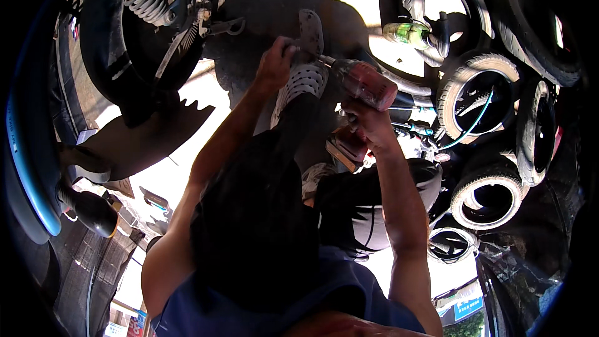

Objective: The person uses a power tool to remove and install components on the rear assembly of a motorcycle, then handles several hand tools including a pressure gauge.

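My right hand [369, 122] is wrapped round the grip of a red cordless power driver [368, 85]. Its battery base [348, 148] shows below my fingers, and its nose points left. Close to the driver's tip, my left hand [274, 63] is closed in a pinch. What those fingers hold, if anything, is too small to make out. Just beyond the tip lies a long pale piece with holes [311, 30]; I cannot tell whether it is a part or a shoe toe. Under the driver is a white openwork shoe [304, 83] at the end of my dark trouser leg.
At the left stands a scooter's wheel [103, 37] with a coil spring [146, 1] and a dark toothed-edged panel [150, 140]. Several tyres [450, 87] are piled at the right. A green-tinted bottle [405, 34] is at the upper right, near a thin blue hose [474, 123].
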The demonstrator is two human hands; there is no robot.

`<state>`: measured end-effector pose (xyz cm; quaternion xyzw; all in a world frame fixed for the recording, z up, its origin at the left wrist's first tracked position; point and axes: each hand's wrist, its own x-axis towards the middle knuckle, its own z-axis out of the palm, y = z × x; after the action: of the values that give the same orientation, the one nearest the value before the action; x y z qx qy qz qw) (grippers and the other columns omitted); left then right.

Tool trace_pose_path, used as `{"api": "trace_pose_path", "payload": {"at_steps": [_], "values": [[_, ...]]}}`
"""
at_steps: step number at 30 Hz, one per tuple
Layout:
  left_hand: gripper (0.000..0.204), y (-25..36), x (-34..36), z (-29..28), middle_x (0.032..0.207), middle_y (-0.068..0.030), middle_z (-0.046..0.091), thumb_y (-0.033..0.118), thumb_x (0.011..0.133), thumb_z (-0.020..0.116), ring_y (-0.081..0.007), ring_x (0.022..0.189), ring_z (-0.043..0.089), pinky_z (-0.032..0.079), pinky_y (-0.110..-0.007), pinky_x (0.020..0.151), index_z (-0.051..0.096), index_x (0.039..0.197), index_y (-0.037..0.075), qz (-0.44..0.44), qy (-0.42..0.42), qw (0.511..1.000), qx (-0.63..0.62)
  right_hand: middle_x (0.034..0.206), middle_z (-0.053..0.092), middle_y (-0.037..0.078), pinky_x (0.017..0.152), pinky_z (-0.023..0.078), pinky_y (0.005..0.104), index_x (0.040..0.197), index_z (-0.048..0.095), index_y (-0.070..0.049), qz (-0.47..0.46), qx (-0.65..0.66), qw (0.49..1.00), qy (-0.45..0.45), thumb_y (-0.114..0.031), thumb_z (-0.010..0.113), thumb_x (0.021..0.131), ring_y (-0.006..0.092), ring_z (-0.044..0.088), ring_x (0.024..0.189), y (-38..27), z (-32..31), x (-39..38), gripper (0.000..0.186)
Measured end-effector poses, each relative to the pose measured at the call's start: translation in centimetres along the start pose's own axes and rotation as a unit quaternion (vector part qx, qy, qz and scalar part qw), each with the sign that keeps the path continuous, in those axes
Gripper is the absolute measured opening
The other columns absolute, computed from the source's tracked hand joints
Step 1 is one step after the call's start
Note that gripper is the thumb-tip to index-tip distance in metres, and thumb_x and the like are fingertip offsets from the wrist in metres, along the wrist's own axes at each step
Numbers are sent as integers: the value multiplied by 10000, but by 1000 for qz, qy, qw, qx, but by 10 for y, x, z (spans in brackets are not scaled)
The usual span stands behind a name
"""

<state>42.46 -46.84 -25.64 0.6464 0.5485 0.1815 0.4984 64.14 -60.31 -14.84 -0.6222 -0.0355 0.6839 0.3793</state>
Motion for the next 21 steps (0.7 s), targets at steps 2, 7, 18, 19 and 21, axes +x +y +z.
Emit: {"api": "trace_pose_path", "payload": {"at_steps": [2,7,18,19,21], "values": [[172,3,-1,-2,959,-160,666,169,1007,533,-239,922,656,491,-359,816,573,1102,32,5,-5,1000,7,709,552,-26,461,381,237,903,597,-103,8,27,1000,-9,-11,695,767,80,516,555,3,2,1,191],[169,1,2,-2,971,-191,650,162,996,534,-333,940,659,488,-387,812,563,1095,27,67,0,998,10,709,574,-11,471,405,241,912,615,-88,19,13,1000,-19,-21,691,785,82,531,575,9,-5,2,163],[145,-10,28,5,990,-205,640,126,979,537,-402,984,631,482,-420,815,557,1088,32,105,-127,985,46,704,580,-6,488,396,245,884,617,-85,-18,-45,999,8,-17,718,800,78,520,565,20,-19,16,148],[134,-12,28,7,969,-210,640,125,975,545,-428,972,621,481,-439,789,555,1079,42,109,-129,985,46,701,570,-14,483,393,243,875,610,-92,2,-71,997,0,-14,726,808,78,516,559,17,-21,18,155],[121,-15,29,11,950,-215,641,123,970,555,-452,962,612,480,-458,765,553,1068,51,114,-132,984,42,702,564,-19,481,389,243,879,604,-94,-6,-52,999,-6,-8,724,802,75,513,561,18,-23,22,166]]}}
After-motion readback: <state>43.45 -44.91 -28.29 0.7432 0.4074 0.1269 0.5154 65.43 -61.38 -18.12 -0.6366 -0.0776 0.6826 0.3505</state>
